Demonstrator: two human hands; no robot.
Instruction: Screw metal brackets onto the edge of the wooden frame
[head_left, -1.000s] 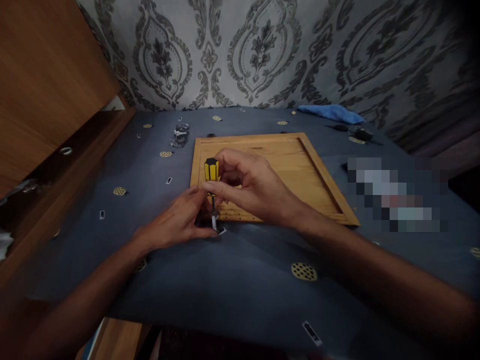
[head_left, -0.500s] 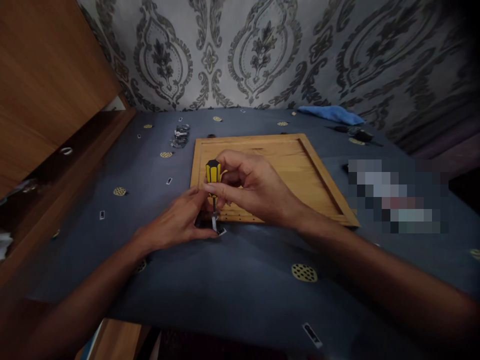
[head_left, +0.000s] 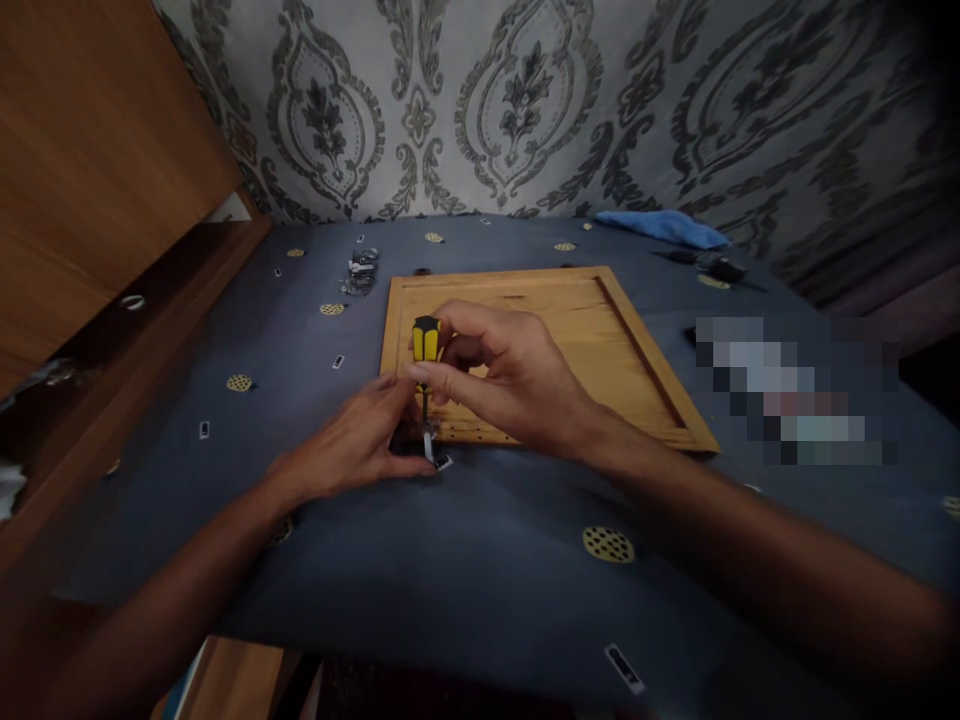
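Note:
A screwdriver (head_left: pixel 426 342) with a yellow and black handle stands upright in my right hand (head_left: pixel 502 375), its handle pinched between thumb and fingers. Its shaft points down at a small metal hinge (head_left: pixel 429 446) by the front left corner of a framed wooden panel (head_left: pixel 555 340). My left hand (head_left: pixel 364 435) is closed around the hinge, with the thumb along its near side. The other left fingers are partly hidden at the panel's corner, and the screwdriver tip is too small to make out.
Several metal hinges (head_left: pixel 361 272) lie beyond the panel's left side on the dark blue patterned cloth (head_left: pixel 517 580). A blue cloth (head_left: pixel 664 229) and a dark tool (head_left: pixel 712 266) lie back right. To the left is a wooden cabinet (head_left: pixel 112 170); a blurred-out patch covers something at right.
The screwdriver handle has turned slightly and shifted a touch in my right hand. Both hands stay in nearly the same place, and the panel has not moved.

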